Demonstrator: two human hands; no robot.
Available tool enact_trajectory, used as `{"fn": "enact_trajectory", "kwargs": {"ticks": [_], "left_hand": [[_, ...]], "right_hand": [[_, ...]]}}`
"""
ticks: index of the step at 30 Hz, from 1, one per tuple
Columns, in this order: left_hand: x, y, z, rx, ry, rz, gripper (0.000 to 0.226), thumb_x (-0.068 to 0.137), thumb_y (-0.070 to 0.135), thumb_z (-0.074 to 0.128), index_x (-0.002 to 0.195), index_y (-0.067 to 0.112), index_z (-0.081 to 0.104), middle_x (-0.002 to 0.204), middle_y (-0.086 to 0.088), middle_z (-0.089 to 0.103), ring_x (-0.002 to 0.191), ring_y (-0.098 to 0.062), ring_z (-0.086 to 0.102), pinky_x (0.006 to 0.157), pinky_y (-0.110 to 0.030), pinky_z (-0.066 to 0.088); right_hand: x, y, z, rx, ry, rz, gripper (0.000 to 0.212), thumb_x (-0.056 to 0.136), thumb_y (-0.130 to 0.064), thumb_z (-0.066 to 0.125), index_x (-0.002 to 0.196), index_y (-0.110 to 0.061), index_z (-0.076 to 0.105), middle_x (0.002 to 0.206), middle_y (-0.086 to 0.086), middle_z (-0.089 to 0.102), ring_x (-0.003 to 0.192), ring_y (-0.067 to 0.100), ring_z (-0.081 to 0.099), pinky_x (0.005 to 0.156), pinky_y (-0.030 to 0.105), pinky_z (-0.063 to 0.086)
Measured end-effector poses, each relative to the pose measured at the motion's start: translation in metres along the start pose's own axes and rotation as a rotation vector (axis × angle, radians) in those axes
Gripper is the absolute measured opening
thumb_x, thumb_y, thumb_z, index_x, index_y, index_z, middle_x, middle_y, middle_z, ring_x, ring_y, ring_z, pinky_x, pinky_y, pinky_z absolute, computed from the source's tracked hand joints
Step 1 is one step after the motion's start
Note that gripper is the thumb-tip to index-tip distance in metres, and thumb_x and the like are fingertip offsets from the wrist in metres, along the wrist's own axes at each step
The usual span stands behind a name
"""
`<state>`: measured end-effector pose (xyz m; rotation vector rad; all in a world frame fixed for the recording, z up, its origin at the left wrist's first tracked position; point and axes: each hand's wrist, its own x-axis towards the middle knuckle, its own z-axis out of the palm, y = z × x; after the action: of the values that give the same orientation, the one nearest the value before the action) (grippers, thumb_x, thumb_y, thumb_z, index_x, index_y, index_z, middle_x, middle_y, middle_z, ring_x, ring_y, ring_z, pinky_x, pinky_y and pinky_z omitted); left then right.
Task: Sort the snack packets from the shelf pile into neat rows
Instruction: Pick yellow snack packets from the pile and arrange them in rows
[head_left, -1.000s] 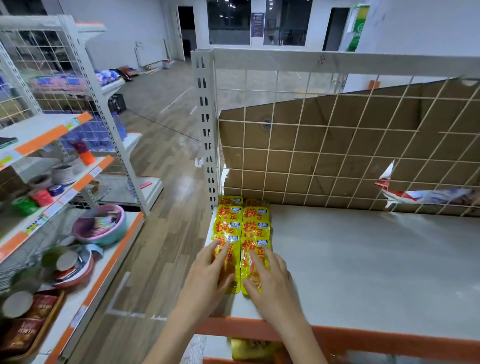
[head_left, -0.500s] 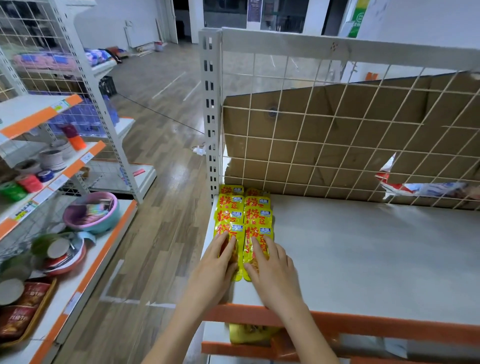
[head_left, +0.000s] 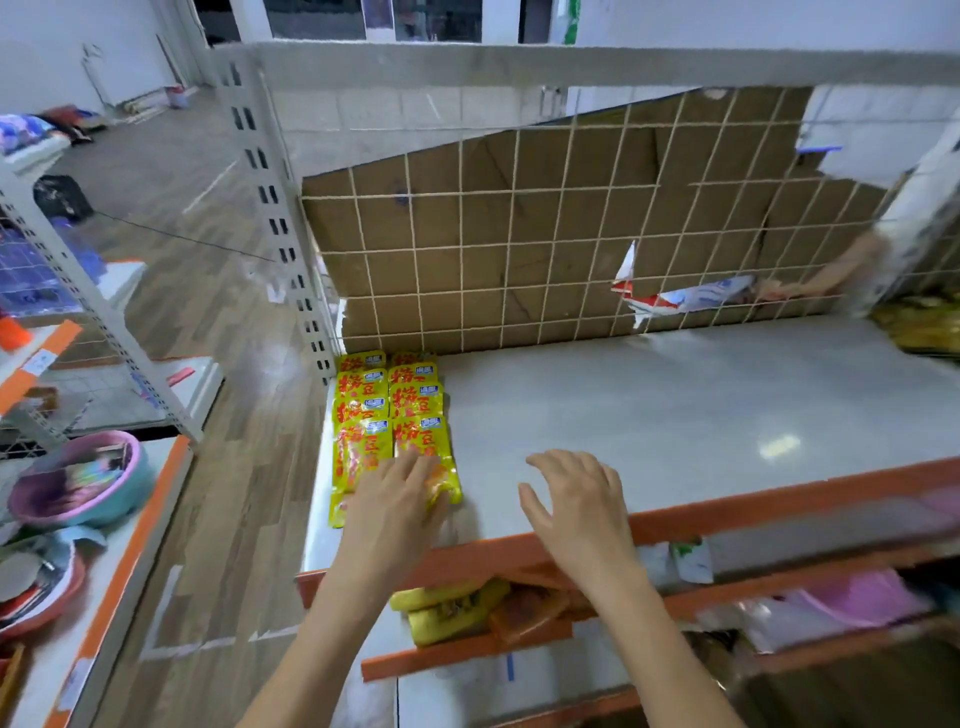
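Two rows of yellow snack packets (head_left: 388, 410) with red lettering lie overlapping at the left end of the grey shelf (head_left: 675, 405), running from the wire back panel to the front edge. My left hand (head_left: 397, 506) lies flat with straight fingers on the nearest packets of both rows. My right hand (head_left: 576, 499) hovers above bare shelf to the right of the rows, fingers spread and loosely bent, holding nothing. A blurred heap of yellow packets (head_left: 922, 325) shows at the far right end of the shelf.
A wire grid backed with cardboard (head_left: 519, 234) closes the shelf's rear. The orange front rail (head_left: 779, 501) runs below my hands; yellow and orange packets (head_left: 467, 608) lie on the shelf beneath. Another person's hand (head_left: 831, 278) reaches behind the grid at right. Stocked shelves (head_left: 72, 483) stand across the aisle.
My right hand has lifted off the right row and moved rightward over bare shelf. My left hand shifted right across the front packets. The view swung right and blurred.
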<state>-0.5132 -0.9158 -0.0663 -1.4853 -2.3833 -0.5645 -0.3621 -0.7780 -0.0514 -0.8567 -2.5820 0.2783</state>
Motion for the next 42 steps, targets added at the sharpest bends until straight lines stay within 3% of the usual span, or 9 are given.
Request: {"fn": "enact_trajectory", "kwargs": {"ticks": [4, 9, 18, 21, 25, 30, 42], "left_hand": [[0.001, 0.087, 0.017, -0.099, -0.055, 0.117, 0.032, 0.078, 0.035, 0.044, 0.092, 0.018, 0.067, 0.085, 0.0, 0.065, 0.075, -0.025, 0.064, 0.063, -0.032, 0.054], [-0.013, 0.211, 0.037, -0.195, -0.151, 0.251, 0.02, 0.076, 0.026, 0.061, 0.094, 0.019, 0.067, 0.089, 0.002, 0.066, 0.078, -0.022, 0.063, 0.063, -0.032, 0.05], [-0.028, 0.395, 0.083, -0.291, -0.3, 0.485, 0.029, 0.081, 0.036, 0.049, 0.094, 0.019, 0.067, 0.088, 0.003, 0.066, 0.077, -0.019, 0.064, 0.061, -0.031, 0.051], [-0.022, 0.442, 0.095, -0.293, -0.33, 0.557, 0.02, 0.076, 0.027, 0.067, 0.093, 0.016, 0.069, 0.088, -0.001, 0.069, 0.076, -0.023, 0.066, 0.059, -0.034, 0.054], [-0.005, 0.498, 0.118, -0.282, -0.414, 0.644, 0.028, 0.071, 0.024, 0.075, 0.098, 0.015, 0.07, 0.09, -0.004, 0.069, 0.08, -0.026, 0.067, 0.063, -0.038, 0.054], [0.027, 0.563, 0.163, -0.309, -0.406, 0.752, 0.033, 0.077, 0.036, 0.043, 0.092, 0.02, 0.069, 0.085, 0.002, 0.068, 0.076, -0.022, 0.065, 0.06, -0.03, 0.051], [0.185, 0.706, 0.25, -0.466, -0.364, 0.66, 0.037, 0.078, 0.039, 0.041, 0.093, 0.02, 0.069, 0.08, 0.001, 0.066, 0.069, -0.024, 0.064, 0.053, -0.029, 0.047]], "right_hand": [[-0.06, 0.072, -0.041, 0.035, -0.072, 0.238, 0.036, 0.095, -0.039, 0.048, 0.125, -0.022, 0.058, 0.123, -0.005, 0.061, 0.117, 0.016, 0.051, 0.098, 0.033, 0.038], [-0.153, 0.151, -0.094, -0.015, -0.09, 0.4, 0.035, 0.093, -0.039, 0.051, 0.124, -0.023, 0.057, 0.119, -0.005, 0.061, 0.114, 0.016, 0.053, 0.096, 0.033, 0.045], [-0.282, 0.259, -0.161, -0.083, -0.08, 0.661, 0.034, 0.092, -0.039, 0.053, 0.122, -0.025, 0.057, 0.121, -0.008, 0.061, 0.113, 0.014, 0.053, 0.093, 0.032, 0.046], [-0.302, 0.29, -0.176, -0.086, -0.031, 0.748, 0.034, 0.092, -0.038, 0.054, 0.122, -0.023, 0.058, 0.122, -0.006, 0.061, 0.114, 0.015, 0.053, 0.095, 0.031, 0.044], [-0.315, 0.335, -0.191, -0.086, -0.025, 0.833, 0.04, 0.095, -0.04, 0.047, 0.132, -0.025, 0.05, 0.132, -0.009, 0.054, 0.123, 0.011, 0.046, 0.102, 0.026, 0.037], [-0.31, 0.399, -0.206, -0.093, -0.029, 0.908, 0.041, 0.097, -0.042, 0.043, 0.135, -0.026, 0.046, 0.135, -0.009, 0.051, 0.124, 0.01, 0.043, 0.101, 0.025, 0.035], [-0.216, 0.598, -0.262, -0.102, 0.034, 0.883, 0.037, 0.097, -0.041, 0.044, 0.131, -0.028, 0.047, 0.129, -0.011, 0.053, 0.118, 0.007, 0.046, 0.095, 0.022, 0.038]]}}
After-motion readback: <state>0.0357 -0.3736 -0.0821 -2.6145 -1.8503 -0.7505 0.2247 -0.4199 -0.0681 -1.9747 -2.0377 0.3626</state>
